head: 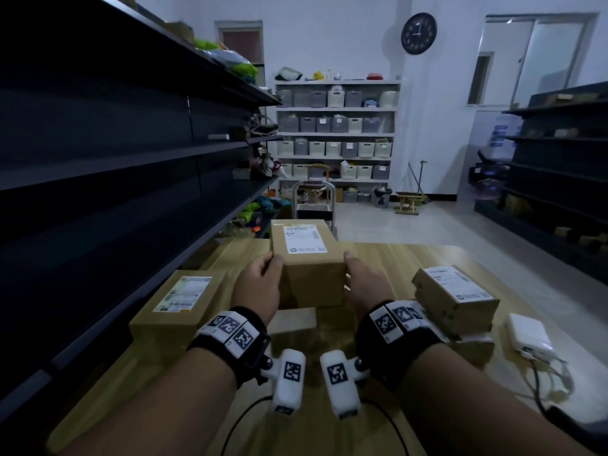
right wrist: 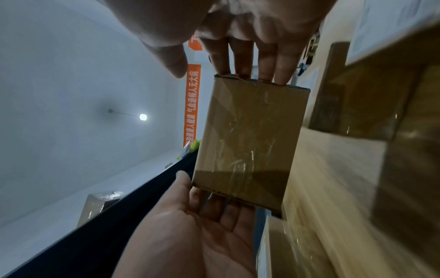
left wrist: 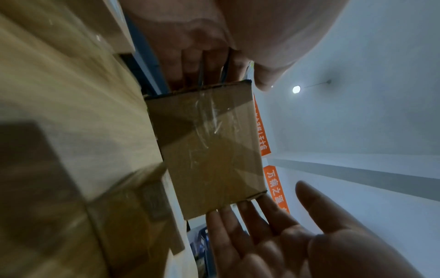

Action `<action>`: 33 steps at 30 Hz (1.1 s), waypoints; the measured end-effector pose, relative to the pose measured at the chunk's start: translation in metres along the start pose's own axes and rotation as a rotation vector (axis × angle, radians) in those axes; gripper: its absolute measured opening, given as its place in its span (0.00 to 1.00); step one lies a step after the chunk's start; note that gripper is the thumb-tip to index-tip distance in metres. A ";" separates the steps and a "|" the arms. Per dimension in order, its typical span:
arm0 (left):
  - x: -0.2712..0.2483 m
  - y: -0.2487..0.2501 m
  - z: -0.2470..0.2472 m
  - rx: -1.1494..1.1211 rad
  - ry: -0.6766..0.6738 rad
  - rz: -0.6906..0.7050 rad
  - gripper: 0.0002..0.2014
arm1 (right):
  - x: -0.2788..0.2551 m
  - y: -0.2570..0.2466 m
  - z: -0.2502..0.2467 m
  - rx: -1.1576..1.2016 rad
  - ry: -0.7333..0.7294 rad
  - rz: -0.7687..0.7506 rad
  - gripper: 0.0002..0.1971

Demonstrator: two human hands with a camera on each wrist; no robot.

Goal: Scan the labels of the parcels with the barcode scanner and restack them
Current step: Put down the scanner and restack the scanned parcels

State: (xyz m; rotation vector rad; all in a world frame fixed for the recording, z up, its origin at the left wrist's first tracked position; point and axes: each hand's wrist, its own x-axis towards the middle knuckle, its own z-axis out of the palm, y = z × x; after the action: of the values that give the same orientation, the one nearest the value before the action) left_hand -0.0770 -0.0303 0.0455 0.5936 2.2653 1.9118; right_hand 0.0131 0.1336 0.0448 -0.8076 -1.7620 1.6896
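Note:
Both hands hold one brown cardboard parcel (head: 309, 258) (left wrist: 209, 150) (right wrist: 250, 141) between them, above the wooden table (head: 394, 258), its white label facing up. My left hand (head: 260, 281) (left wrist: 214, 75) grips its left side, thumb hooked over the top edge. My right hand (head: 362, 281) (right wrist: 226, 71) presses the right side with straight fingers, its thumb standing off the box. The taped end face shows in both wrist views. No barcode scanner is in view.
A labelled parcel (head: 177, 307) lies at the left of the table and a stack of parcels (head: 457, 297) at the right. Another box (head: 296, 327) sits under the held one. A white box with cables (head: 526, 334) lies far right. Dark shelving (head: 98, 159) lines the left.

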 end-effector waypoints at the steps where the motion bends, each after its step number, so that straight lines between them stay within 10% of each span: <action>1: 0.003 -0.004 -0.012 0.029 0.025 -0.002 0.16 | -0.004 0.000 0.009 0.004 -0.023 -0.005 0.21; 15: 0.025 -0.079 -0.093 0.740 0.020 -0.105 0.20 | -0.044 0.076 0.087 0.105 -0.141 0.187 0.13; 20: 0.027 -0.098 -0.101 0.841 -0.061 -0.096 0.23 | -0.047 0.087 0.090 0.059 -0.120 0.193 0.07; 24: 0.028 -0.097 -0.106 0.926 -0.081 -0.079 0.31 | -0.044 0.086 0.087 -0.005 -0.144 0.098 0.28; 33: 0.020 -0.085 -0.113 0.940 -0.153 -0.093 0.27 | -0.037 0.095 0.120 0.055 -0.266 0.141 0.20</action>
State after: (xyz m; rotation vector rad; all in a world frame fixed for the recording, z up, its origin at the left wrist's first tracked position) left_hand -0.1521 -0.1377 -0.0109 0.6519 2.9099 0.6259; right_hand -0.0487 0.0287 -0.0548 -0.7245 -1.8591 2.0087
